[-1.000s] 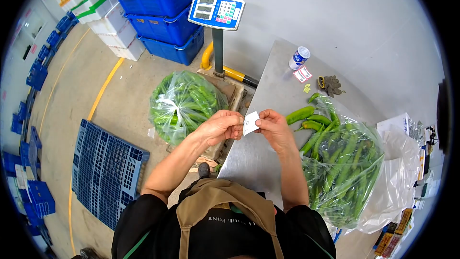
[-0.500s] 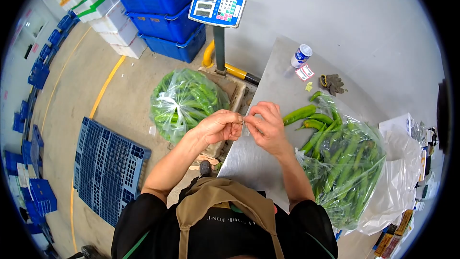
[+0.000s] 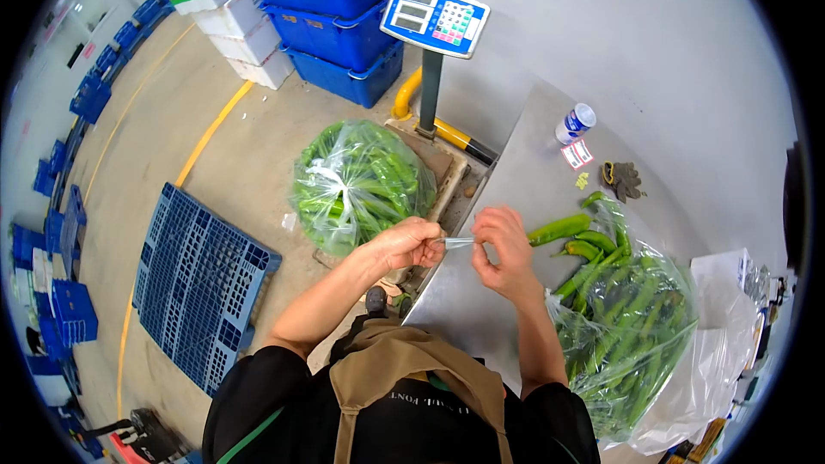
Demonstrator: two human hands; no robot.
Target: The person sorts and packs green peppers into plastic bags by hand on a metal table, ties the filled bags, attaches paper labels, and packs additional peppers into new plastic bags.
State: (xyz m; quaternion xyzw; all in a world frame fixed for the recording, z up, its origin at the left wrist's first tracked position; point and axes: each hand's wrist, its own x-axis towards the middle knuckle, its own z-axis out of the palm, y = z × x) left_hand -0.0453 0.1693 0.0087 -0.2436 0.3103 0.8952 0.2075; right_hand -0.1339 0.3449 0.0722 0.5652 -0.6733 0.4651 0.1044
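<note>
A narrow, see-through plastic strip (image 3: 459, 243) stretches between my two hands, over the near edge of the steel table (image 3: 460, 296). My left hand (image 3: 411, 244) is closed, pinching one end of it. Fingers of my right hand (image 3: 504, 251) are curled at the other end. To the right, an open clear bag of long green peppers (image 3: 626, 318) lies on the table, several peppers (image 3: 563, 229) spilling from its mouth. Beyond my left hand, a tied clear bag of green peppers (image 3: 365, 185) sits on the platform of a floor scale (image 3: 451, 167).
The scale's display (image 3: 435, 19) stands on a post ahead. Blue crates (image 3: 344, 30) and white boxes (image 3: 249, 34) are stacked behind. On the table are a can (image 3: 576, 123), a label (image 3: 577, 154) and a glove (image 3: 622, 180). A blue pallet (image 3: 202, 283) lies at left.
My hands have moved apart, and the clear strip now shows stretched between them. The whole view has shifted, so the surroundings appear further right.
</note>
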